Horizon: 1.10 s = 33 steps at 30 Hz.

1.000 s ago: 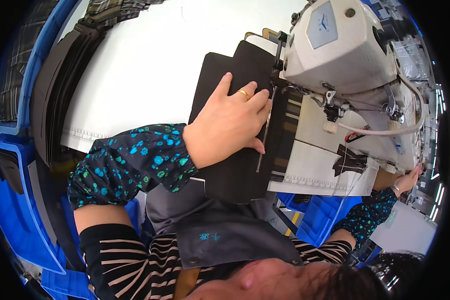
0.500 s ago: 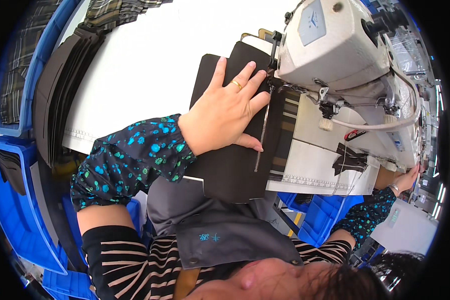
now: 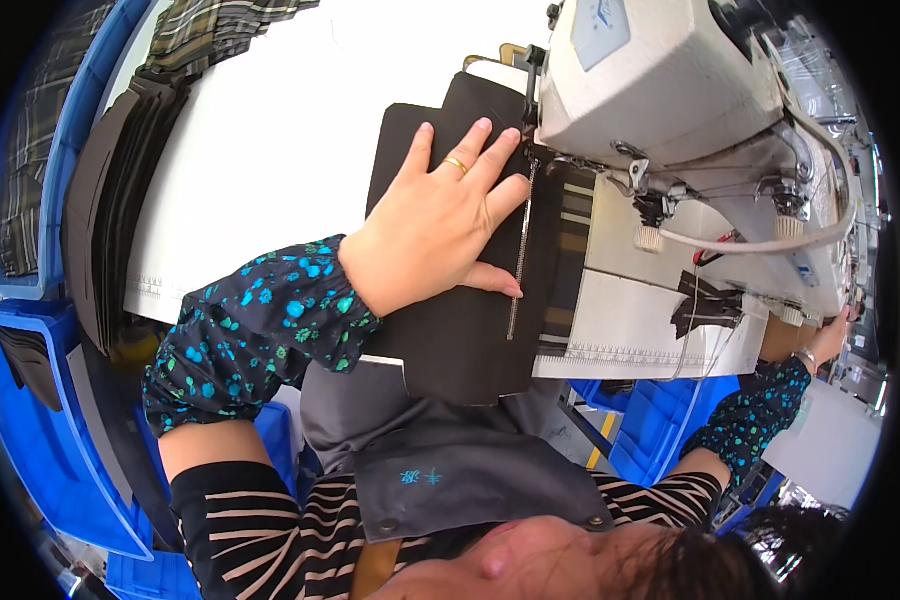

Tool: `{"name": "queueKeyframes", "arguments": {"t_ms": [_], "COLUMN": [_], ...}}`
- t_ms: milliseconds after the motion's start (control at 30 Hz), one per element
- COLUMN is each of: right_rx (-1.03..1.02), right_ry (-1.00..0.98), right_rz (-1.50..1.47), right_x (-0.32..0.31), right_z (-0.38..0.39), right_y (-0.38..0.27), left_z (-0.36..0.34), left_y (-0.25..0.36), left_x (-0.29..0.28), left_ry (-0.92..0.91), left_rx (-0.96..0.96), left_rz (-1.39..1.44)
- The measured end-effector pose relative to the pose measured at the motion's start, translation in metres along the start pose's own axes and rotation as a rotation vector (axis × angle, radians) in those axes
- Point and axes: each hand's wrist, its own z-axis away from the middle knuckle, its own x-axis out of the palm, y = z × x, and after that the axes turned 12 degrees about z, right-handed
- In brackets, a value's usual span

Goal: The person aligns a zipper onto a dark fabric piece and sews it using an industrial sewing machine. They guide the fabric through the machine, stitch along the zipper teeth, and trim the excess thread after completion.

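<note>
My left hand [image 3: 435, 230], a ring on one finger, lies flat and open with fingers spread on a dark brown fabric panel [image 3: 450, 350]. A metal zipper [image 3: 523, 250] runs along the panel beside my thumb, and its upper end is by the needle area of a white sewing machine [image 3: 660, 90]. Striped plaid fabric [image 3: 573, 250] shows under the panel's right side. At the machine's far right end is my right hand [image 3: 830, 338]; its fingers are small and partly hidden, so what they touch cannot be made out.
A stack of dark panels [image 3: 110, 210] stands on the table's left, with plaid pieces [image 3: 210, 35] behind it. Blue bins [image 3: 60, 420] line the left side, and another blue bin [image 3: 660, 425] is under the table edge. Small dark strips [image 3: 705, 305] lie right of the machine's needle end.
The whole view has shifted slightly. My left hand keeps its flat place on the panel beside the zipper. My right hand remains at the machine's right end, its fingers slightly higher in view.
</note>
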Motion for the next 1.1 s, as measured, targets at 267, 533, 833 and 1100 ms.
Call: {"name": "queueKeyframes", "arguments": {"t_ms": [267, 533, 833, 1100], "right_rx": [0.053, 0.198, 0.158, 0.118], "right_ry": [-0.046, -0.068, -0.022, -0.057], "right_rz": [-0.326, -0.499, -0.425, -0.336], "right_x": [0.011, 0.024, 0.027, 0.019], "right_z": [0.034, 0.054, 0.063, 0.048], "right_y": [0.009, -0.015, -0.035, -0.018], "left_z": [-0.002, 0.004, 0.007, 0.008], "left_y": [-0.001, 0.004, 0.009, 0.012], "left_x": [0.001, 0.003, 0.007, 0.007], "left_ry": [-0.029, -0.006, 0.038, 0.024], "left_rx": [-0.016, -0.002, -0.002, -0.011], "left_rz": [-0.002, -0.024, -0.032, -0.075]}}
